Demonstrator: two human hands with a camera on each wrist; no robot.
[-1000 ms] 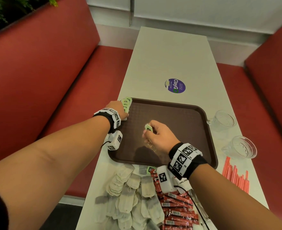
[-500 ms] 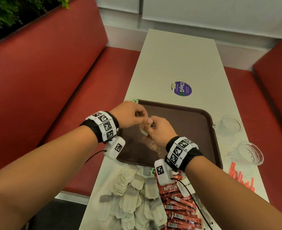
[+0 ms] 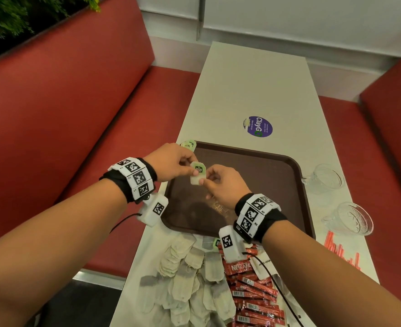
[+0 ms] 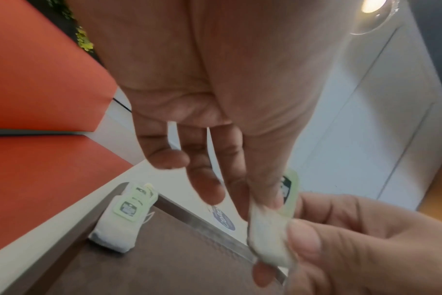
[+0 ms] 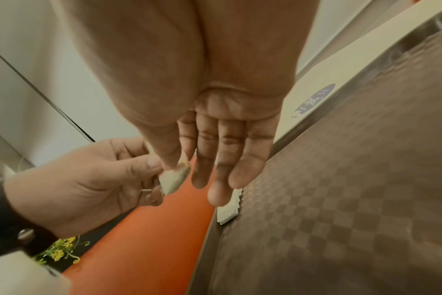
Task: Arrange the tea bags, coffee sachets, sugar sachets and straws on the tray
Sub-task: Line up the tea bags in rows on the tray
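Pale green tag up, the tea bag (image 3: 197,175) is pinched by both the left hand (image 3: 171,161) and right hand (image 3: 220,185) above the tray (image 3: 253,185); the stack (image 3: 189,145) lies toward upper left (nearer the left hand).

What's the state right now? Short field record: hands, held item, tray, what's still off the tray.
left hand: pinches the held tea bag
right hand: pinches the same bag
held tea bag: above the tray, green tag up
tray: small tea bag stack at far-left corner
off tray: loose tea bags, Nescafe sachets, straws, two glass cups
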